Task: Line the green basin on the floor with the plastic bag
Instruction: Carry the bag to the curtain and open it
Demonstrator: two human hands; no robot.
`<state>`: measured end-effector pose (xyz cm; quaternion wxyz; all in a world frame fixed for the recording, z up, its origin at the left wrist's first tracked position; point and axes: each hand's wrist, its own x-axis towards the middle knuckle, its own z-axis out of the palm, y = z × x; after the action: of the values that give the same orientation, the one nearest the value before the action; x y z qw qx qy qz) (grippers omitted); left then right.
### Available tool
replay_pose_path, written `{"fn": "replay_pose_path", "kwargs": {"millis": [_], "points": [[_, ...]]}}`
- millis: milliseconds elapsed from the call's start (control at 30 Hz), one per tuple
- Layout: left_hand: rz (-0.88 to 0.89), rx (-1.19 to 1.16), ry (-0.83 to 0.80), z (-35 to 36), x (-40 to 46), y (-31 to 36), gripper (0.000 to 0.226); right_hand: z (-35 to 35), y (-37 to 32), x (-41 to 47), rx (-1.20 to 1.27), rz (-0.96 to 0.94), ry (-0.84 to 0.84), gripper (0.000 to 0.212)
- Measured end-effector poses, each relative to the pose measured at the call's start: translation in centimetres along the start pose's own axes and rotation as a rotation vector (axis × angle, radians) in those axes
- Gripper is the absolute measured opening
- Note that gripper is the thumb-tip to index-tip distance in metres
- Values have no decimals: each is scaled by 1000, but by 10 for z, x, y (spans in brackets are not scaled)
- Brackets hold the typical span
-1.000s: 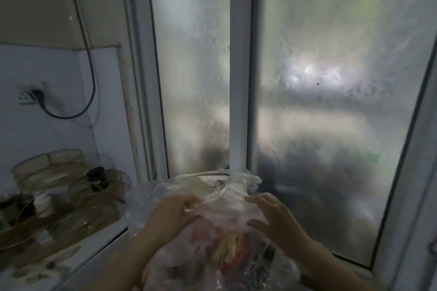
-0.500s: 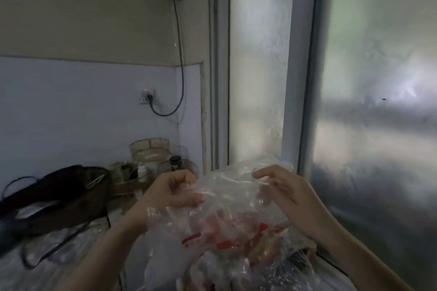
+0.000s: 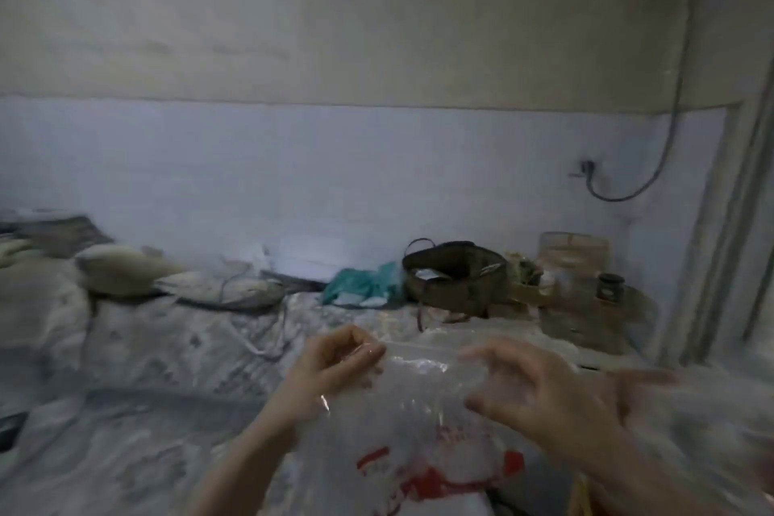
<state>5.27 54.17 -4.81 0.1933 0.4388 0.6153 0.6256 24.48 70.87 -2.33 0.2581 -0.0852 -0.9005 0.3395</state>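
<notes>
Up close, my left hand (image 3: 335, 364) pinches the top edge of the plastic bag (image 3: 419, 423) between thumb and fingertips, a narrow grip closed on the film. My right hand (image 3: 540, 394) is blurred; its fingers are spread and curled at the same edge, and I cannot tell whether they actually hold the plastic or only brush it. Between the two hands the clear film is stretched roughly level, probably so I can find the mouth and part it before lining anything. Red print shows lower down on the bag, which hangs toward the bottom of the view.

Beyond my hands lies a bed (image 3: 146, 369) covered in a pale, mottled sheet, with pillows (image 3: 125, 268) at its far left. Against the pale blue wall sit a crumpled teal cloth (image 3: 360, 285), an open dark bag (image 3: 456, 276) and some jars (image 3: 586, 276) near the window frame. A cable (image 3: 653, 163) loops from a wall socket.

No green basin is visible; the floor is out of view, so I judge the lining has not begun.
</notes>
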Motion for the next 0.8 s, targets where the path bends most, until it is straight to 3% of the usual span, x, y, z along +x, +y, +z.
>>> {"fn": "replay_pose_path", "kwargs": {"millis": [67, 200, 267, 400, 500, 600, 800], "points": [[-132, -64, 89, -59, -56, -3, 20, 58, -34, 20, 48, -62, -14, 22], [-276, 34, 221, -170, -191, 7, 95, 193, -113, 48, 131, -136, -163, 13], [-304, 214, 273, -211, -256, 17, 106, 267, -166, 55, 159, -203, -287, 12], [-233, 512, 487, -271, -349, 24, 97, 400, -288, 49, 266, -337, -500, 11], [-217, 331, 722, -330, -405, 27, 68, 476, -368, 45, 351, -396, -553, 13], [-241, 319, 915, -396, -462, 32, 47, 538, -428, 48, 417, -469, -646, 34], [-247, 300, 1245, -524, -563, 34, 50, 671, -511, 69, 622, -524, -830, 72]]}}
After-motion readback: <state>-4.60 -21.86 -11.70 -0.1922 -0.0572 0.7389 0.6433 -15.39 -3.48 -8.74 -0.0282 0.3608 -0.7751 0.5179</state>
